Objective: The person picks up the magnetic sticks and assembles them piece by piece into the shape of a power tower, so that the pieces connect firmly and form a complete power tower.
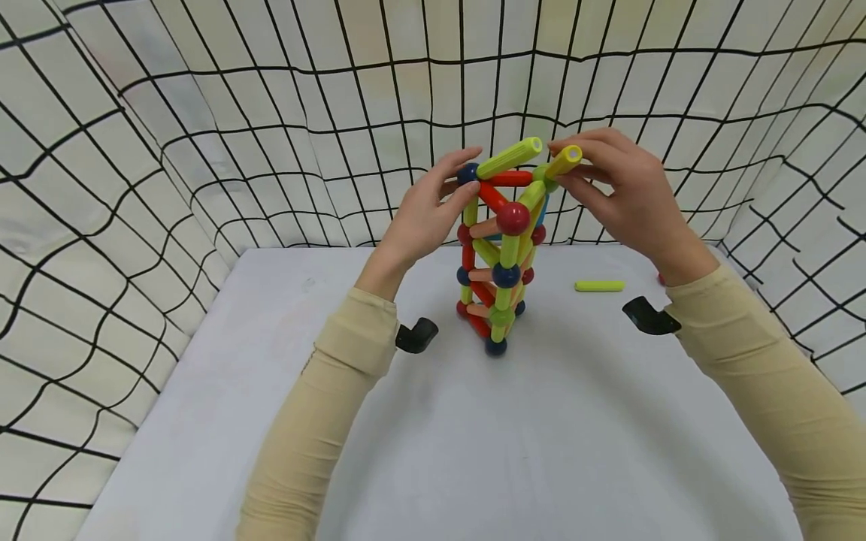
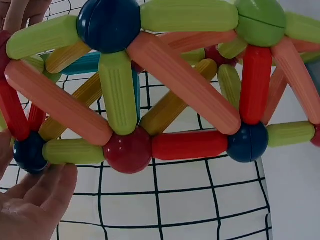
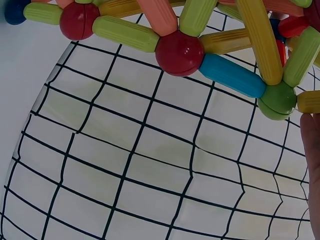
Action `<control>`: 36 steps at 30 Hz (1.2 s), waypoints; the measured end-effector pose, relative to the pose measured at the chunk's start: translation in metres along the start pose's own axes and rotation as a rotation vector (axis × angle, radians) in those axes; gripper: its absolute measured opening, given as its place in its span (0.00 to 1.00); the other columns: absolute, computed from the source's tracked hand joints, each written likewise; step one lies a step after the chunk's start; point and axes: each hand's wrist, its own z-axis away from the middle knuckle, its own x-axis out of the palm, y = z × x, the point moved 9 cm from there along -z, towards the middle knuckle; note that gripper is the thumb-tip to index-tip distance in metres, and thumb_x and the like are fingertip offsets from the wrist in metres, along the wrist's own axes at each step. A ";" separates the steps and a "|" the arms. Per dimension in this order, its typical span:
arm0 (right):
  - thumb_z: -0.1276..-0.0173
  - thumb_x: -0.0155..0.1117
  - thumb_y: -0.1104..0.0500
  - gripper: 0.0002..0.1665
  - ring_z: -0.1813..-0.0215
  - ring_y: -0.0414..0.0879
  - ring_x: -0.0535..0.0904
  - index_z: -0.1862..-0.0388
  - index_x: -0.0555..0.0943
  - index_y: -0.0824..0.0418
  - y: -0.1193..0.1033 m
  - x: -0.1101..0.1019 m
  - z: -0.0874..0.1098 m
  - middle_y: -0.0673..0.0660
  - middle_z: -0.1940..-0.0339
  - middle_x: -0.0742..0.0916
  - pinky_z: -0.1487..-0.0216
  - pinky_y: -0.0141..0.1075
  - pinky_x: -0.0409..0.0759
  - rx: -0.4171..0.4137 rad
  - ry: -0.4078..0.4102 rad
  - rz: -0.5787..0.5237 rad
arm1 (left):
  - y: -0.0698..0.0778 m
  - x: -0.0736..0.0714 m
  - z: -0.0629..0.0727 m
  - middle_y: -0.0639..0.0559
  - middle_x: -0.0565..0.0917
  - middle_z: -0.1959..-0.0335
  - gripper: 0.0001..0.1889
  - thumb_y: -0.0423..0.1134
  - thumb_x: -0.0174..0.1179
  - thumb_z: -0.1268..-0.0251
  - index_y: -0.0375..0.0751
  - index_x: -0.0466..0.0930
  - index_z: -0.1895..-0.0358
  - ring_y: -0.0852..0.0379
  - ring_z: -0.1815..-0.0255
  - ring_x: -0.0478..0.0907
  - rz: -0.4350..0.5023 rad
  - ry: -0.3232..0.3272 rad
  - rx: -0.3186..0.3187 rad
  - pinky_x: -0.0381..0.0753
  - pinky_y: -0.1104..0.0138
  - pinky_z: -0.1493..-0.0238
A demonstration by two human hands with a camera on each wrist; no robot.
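Observation:
A tall tower of coloured rods and balls stands upright on the table, with a red ball (image 1: 513, 219) at its near top corner. My left hand (image 1: 429, 207) holds the dark blue ball (image 1: 467, 173) at the top left corner between thumb and fingers. From that ball a yellow-green rod (image 1: 510, 157) slants up to the right, its far end free. At the top right corner, my right hand (image 1: 625, 184) pinches a yellow rod (image 1: 564, 160) against the green ball (image 1: 543, 178). The right wrist view shows that green ball (image 3: 277, 101) joined to a blue rod (image 3: 232, 75).
A loose yellow-green rod (image 1: 599, 286) lies on the white table (image 1: 541, 436) right of the tower. Beside the right wrist a small red piece (image 1: 661, 279) shows, mostly hidden. White walls with a black grid (image 1: 406, 90) enclose the table's back and sides.

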 end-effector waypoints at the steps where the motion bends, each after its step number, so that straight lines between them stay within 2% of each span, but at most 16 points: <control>1: 0.39 0.67 0.73 0.24 0.44 0.48 0.80 0.42 0.80 0.66 0.000 0.001 0.000 0.59 0.47 0.82 0.43 0.28 0.76 -0.007 0.000 0.002 | -0.001 0.001 -0.001 0.52 0.73 0.34 0.23 0.44 0.51 0.24 0.52 0.66 0.29 0.58 0.38 0.75 0.017 -0.003 -0.008 0.75 0.60 0.39; 4: 0.39 0.67 0.72 0.24 0.44 0.47 0.80 0.42 0.80 0.67 0.002 0.003 -0.001 0.59 0.46 0.82 0.44 0.27 0.76 -0.014 0.005 0.001 | -0.002 0.001 0.000 0.56 0.75 0.37 0.20 0.44 0.52 0.24 0.52 0.71 0.33 0.59 0.41 0.78 0.043 0.014 -0.023 0.75 0.61 0.41; 10: 0.37 0.65 0.70 0.26 0.44 0.48 0.80 0.39 0.78 0.67 0.005 0.006 -0.004 0.60 0.45 0.82 0.44 0.26 0.75 -0.007 0.007 -0.028 | 0.000 -0.003 0.003 0.56 0.76 0.40 0.18 0.44 0.54 0.26 0.49 0.75 0.37 0.59 0.42 0.78 0.027 0.050 -0.013 0.76 0.61 0.42; 16: 0.35 0.63 0.70 0.24 0.45 0.48 0.80 0.40 0.78 0.68 0.006 0.009 -0.008 0.60 0.45 0.81 0.43 0.27 0.75 -0.007 -0.001 -0.051 | 0.001 -0.006 0.001 0.58 0.76 0.41 0.21 0.48 0.59 0.30 0.53 0.75 0.36 0.61 0.42 0.75 0.012 0.038 -0.014 0.76 0.63 0.45; 19: 0.35 0.63 0.70 0.22 0.45 0.48 0.80 0.41 0.79 0.69 0.004 0.010 -0.010 0.60 0.46 0.81 0.43 0.28 0.76 -0.020 -0.003 -0.056 | 0.006 -0.006 -0.003 0.58 0.76 0.40 0.23 0.49 0.60 0.31 0.54 0.75 0.34 0.62 0.43 0.73 -0.029 0.020 0.010 0.75 0.67 0.47; 24: 0.35 0.63 0.70 0.22 0.45 0.47 0.79 0.41 0.78 0.70 0.004 0.011 -0.011 0.62 0.46 0.81 0.43 0.28 0.76 -0.029 -0.005 -0.064 | 0.018 -0.006 -0.009 0.54 0.79 0.45 0.19 0.44 0.61 0.31 0.46 0.78 0.39 0.62 0.47 0.73 -0.074 0.014 0.089 0.74 0.71 0.48; 28: 0.34 0.62 0.70 0.22 0.45 0.47 0.79 0.41 0.78 0.69 0.005 0.013 -0.013 0.61 0.45 0.81 0.42 0.29 0.75 -0.022 -0.017 -0.067 | 0.018 -0.005 -0.009 0.55 0.81 0.47 0.19 0.43 0.59 0.30 0.45 0.77 0.39 0.63 0.49 0.75 -0.054 -0.004 0.095 0.75 0.71 0.47; 36: 0.35 0.63 0.72 0.21 0.47 0.50 0.81 0.42 0.80 0.66 0.006 0.015 -0.016 0.61 0.48 0.81 0.42 0.29 0.75 -0.007 -0.023 -0.023 | 0.013 -0.003 -0.008 0.52 0.80 0.41 0.19 0.43 0.56 0.28 0.45 0.73 0.37 0.62 0.42 0.77 0.042 -0.049 0.087 0.76 0.70 0.44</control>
